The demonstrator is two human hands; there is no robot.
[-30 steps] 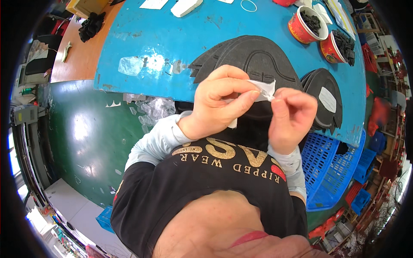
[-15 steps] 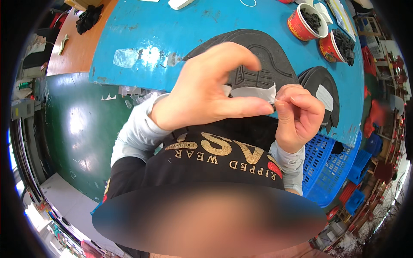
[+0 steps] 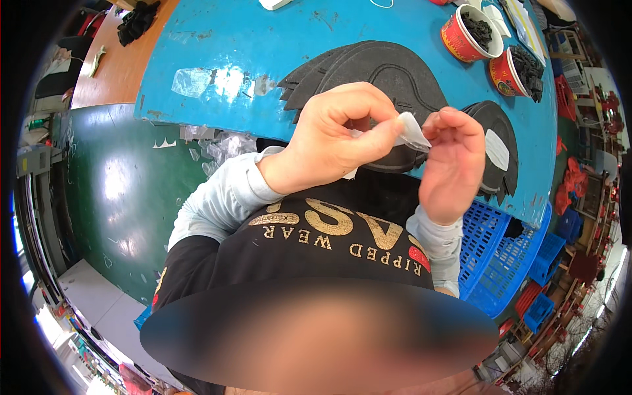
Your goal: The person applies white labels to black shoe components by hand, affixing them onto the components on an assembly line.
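Blue desk [image 3: 217,46] carried stacked black sole-shaped pieces [image 3: 395,66]. Left hand [image 3: 336,141] and right hand [image 3: 454,161] pinched small translucent white film piece [image 3: 413,131] above desk edge. Likely peeling step; next needs steady, gentle separating pull.

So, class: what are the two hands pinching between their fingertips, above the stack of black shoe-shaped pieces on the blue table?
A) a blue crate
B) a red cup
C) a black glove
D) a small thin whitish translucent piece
D: the left hand and right hand meet on a small whitish translucent piece, held above the black shoe-shaped pieces on the blue table.
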